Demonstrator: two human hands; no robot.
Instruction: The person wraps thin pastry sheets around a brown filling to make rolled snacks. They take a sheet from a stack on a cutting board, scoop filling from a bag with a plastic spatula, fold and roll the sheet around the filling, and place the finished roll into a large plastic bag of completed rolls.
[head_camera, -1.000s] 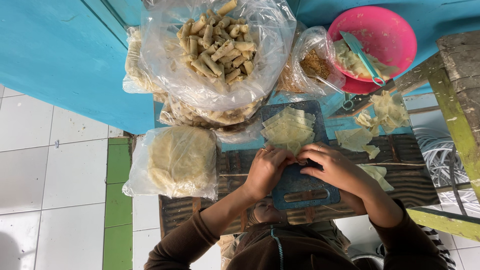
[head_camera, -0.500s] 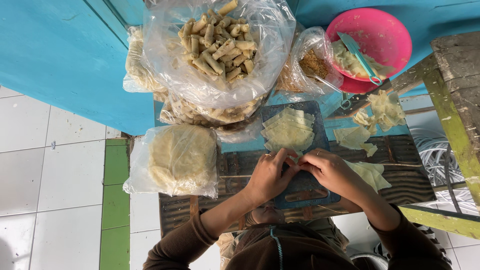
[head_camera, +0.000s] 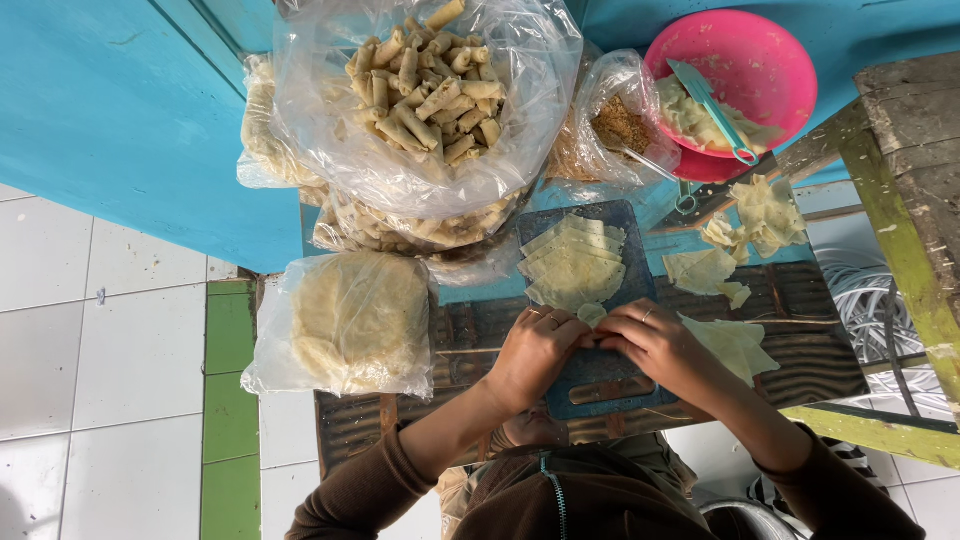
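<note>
Looking down from the head camera, I see the biggest change in the hands: a second ago they lay apart over the blue cutting board (head_camera: 600, 385), and now they have drawn together at its middle. The left hand (head_camera: 533, 352) and right hand (head_camera: 655, 342) meet fingertip to fingertip, pinched narrow around a small pale roll of wrapper (head_camera: 592, 314) just below the stack of flat wrappers (head_camera: 572, 265). I judge from this that one wrapper is being rolled shut; how tight the grip is I cannot tell, as the fingers cover most of it.

Going from largest to smallest around them: the blue wall (head_camera: 110, 120) fills the upper left of the frame. The big clear bag of finished rolls (head_camera: 425, 90) sits at top centre, close behind the board. A bagged round of dough sheets (head_camera: 355, 320) lies at centre left on the dark slatted worktop (head_camera: 800, 320). The pink bowl (head_camera: 745, 75) with a teal knife (head_camera: 712, 108) across it stands at upper right, and a small bag of brown filling (head_camera: 618, 125) with a spoon in it sits beside it. Loose wrapper scraps (head_camera: 735, 345) lie just right of the right hand. Nothing stands between the hands and the wrappers, though the big bag crowds the board's far edge.
</note>
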